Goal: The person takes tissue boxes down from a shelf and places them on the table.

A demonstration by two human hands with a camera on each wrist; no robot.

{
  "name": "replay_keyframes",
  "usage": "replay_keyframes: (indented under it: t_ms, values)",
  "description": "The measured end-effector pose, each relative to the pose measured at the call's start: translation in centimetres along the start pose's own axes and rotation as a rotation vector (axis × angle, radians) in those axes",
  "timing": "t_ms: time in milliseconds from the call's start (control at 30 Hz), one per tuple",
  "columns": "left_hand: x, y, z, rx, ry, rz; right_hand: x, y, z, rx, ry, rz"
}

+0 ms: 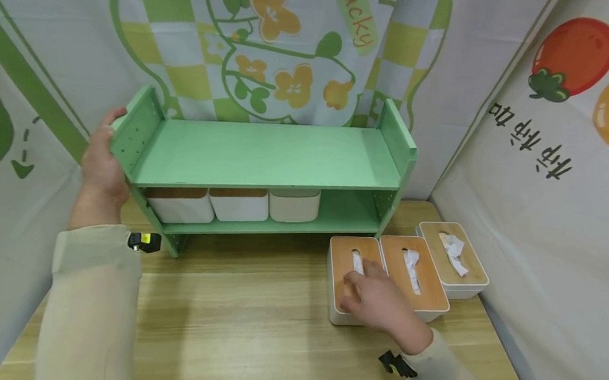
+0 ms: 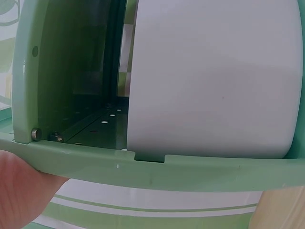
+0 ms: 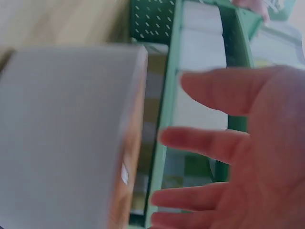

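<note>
The leftmost tissue box (image 1: 343,255) stands on the desk's (image 1: 239,319) right, by the right hand (image 1: 376,299), whose fingers (image 3: 205,141) are apart. It looks stiff, smooth and probably light; opposite side walls offer the surest hold. The left hand (image 1: 102,172) touches the green rack's (image 1: 261,152) left panel (image 1: 138,132); its grip I cannot tell.

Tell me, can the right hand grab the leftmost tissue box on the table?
Probably yes: the right hand is right by the leftmost tissue box, fingers spread, with nothing seen between. Another tissue box sits close on that box's right.
</note>
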State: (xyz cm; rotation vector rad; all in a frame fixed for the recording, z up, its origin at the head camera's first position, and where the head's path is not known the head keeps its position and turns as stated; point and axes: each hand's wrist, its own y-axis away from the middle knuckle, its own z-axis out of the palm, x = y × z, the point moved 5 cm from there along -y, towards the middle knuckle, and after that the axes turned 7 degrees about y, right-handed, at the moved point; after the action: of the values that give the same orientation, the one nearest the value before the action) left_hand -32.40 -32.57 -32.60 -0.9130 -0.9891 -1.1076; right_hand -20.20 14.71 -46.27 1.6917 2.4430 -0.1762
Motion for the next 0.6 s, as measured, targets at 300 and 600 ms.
replay_keyframes:
  t_ms: [300, 600]
  values:
    - [-0.1, 0.0, -0.2, 0.000, -0.010, -0.003, 3.9, -1.9, -6.0, 0.478, -0.165, 0.099]
    - [0.0, -0.2, -0.2, 0.008, -0.015, 0.042, 6.2, -2.8, -8.0, 0.628, -0.266, 0.056]
